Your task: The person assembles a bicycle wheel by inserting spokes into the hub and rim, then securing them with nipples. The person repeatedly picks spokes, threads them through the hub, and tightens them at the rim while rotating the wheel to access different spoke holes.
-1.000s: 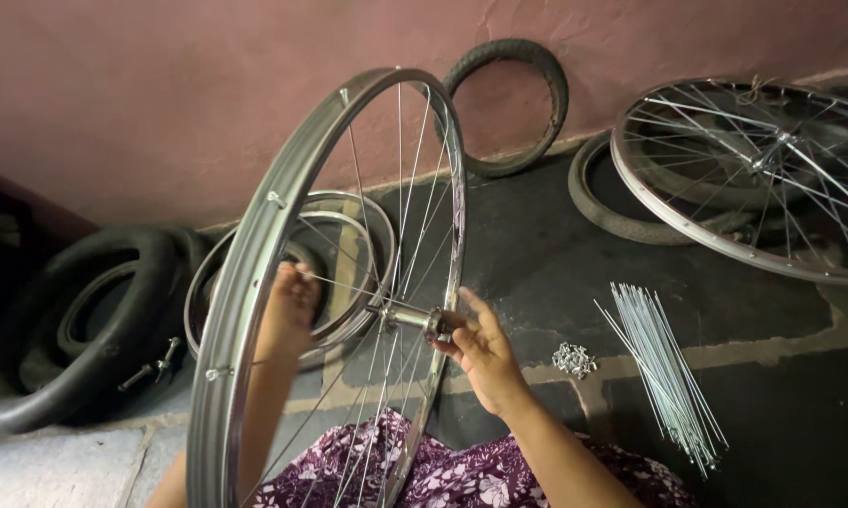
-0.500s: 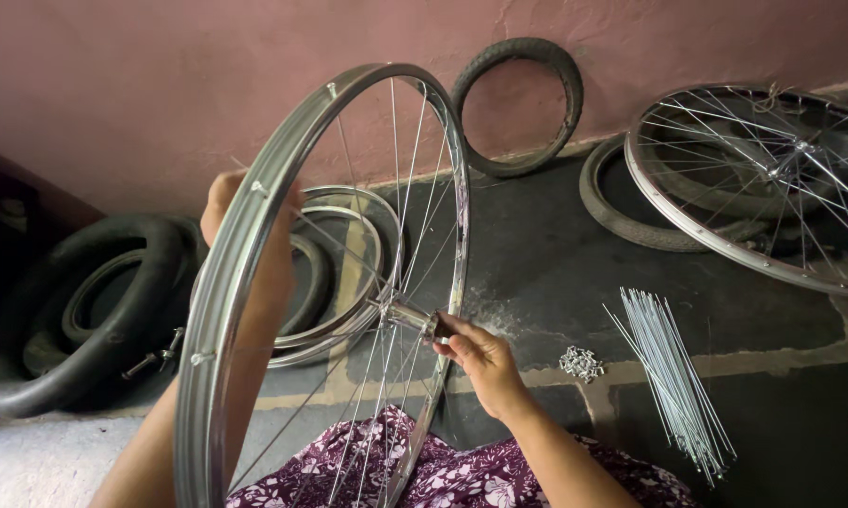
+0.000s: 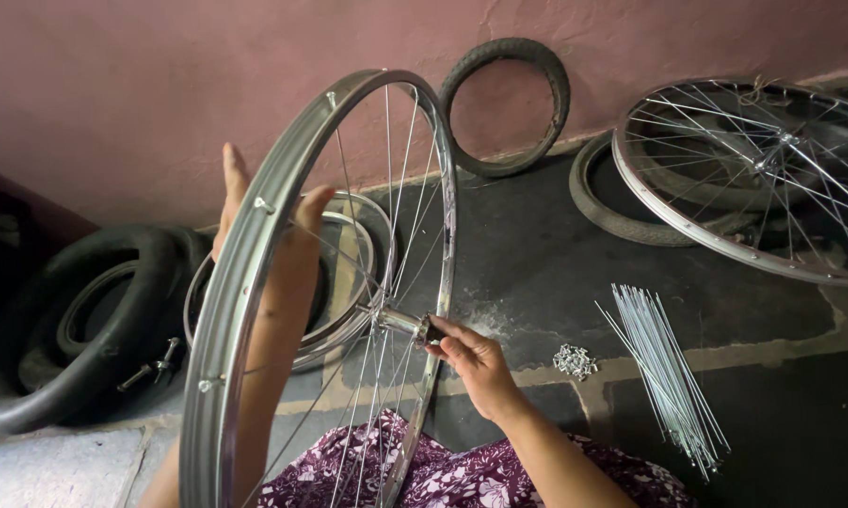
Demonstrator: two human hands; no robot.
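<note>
We hold a partly spoked bicycle wheel (image 3: pixel 320 282) upright over our lap, its rim standing on edge between us and the pink wall (image 3: pixel 160 85). The main risk, as we judge it, is the wheel tipping or twisting: only two contacts steady it, and if the grip at the hub (image 3: pixel 407 324) slips, the rim could swing sideways and bend the thin spokes already laced in. A loose spoke could also spring free near our raised hand. Our left hand (image 3: pixel 273 226) reaches up through the wheel behind the rim, forearm nearly vertical, fingers spread and extended, apparently touching a spoke near the rim, though we cannot tell whether it grips one. Our right hand (image 3: pixel 476 362) comes in from the lower right, wrist slightly bent, fingers pinching the hub's axle end. A bundle of loose spokes (image 3: pixel 664 372) and a small pile of nipples (image 3: pixel 575 360) lie on the floor (image 3: pixel 537 254) to the right.
</note>
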